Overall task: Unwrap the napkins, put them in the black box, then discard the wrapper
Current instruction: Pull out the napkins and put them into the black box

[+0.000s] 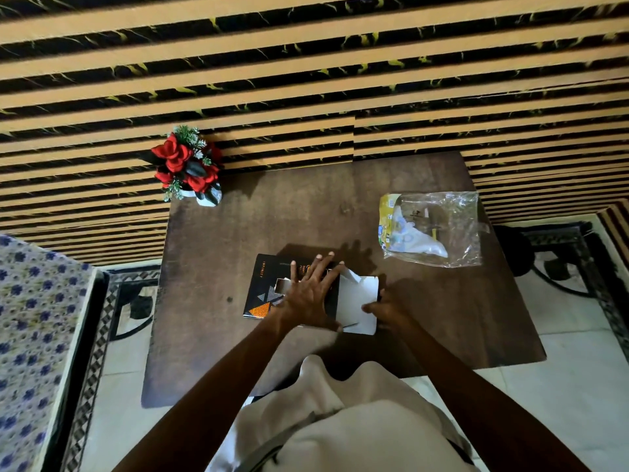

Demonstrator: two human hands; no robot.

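Note:
A flat black box (263, 287) with orange and grey triangles lies on the brown table (306, 212). My left hand (311, 294) lies flat on top of it with fingers spread. White napkins or a white flap (359, 303) stick out at the box's right end. My right hand (386, 310) holds that white piece at its right edge, fingers curled on it. The empty clear wrapper (439, 229), with a yellow printed strip, lies on the table to the far right, apart from both hands.
A small pot of red artificial roses (187, 166) stands at the table's far left corner by the striped wall. A patterned bed cover (30, 335) is at the left. Tiled floor surrounds the table.

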